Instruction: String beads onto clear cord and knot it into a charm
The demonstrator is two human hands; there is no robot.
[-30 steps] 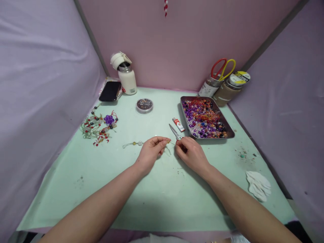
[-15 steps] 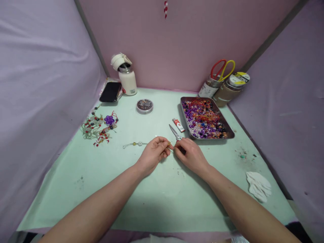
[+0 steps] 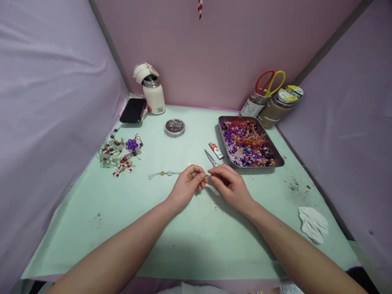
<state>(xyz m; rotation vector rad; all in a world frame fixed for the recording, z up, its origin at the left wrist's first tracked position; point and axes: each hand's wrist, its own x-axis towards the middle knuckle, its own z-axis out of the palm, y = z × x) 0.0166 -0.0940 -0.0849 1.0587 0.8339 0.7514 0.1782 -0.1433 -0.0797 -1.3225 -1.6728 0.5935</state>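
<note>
In the head view, the metal tray (image 3: 279,160) is my landmark; the beaded cord (image 3: 169,173) lies left of it and nearer to the person, and it runs into the left hand (image 3: 186,183); this hand pinches it closely, with one yellowish bead (image 3: 206,177) at the fingertips; the right hand (image 3: 231,185) is just beside, with bent fingers, and I cannot tell if it has hold of a thread; if the left pinch loosens, the bead could perhaps slip; the right hand may also push the scissors (image 3: 210,157), because it hides their handles; I count two beads on the lying cord, one pair of scissors and one lighter (image 3: 216,150) left of the tray, and two jars (image 3: 251,109) behind it.
</note>
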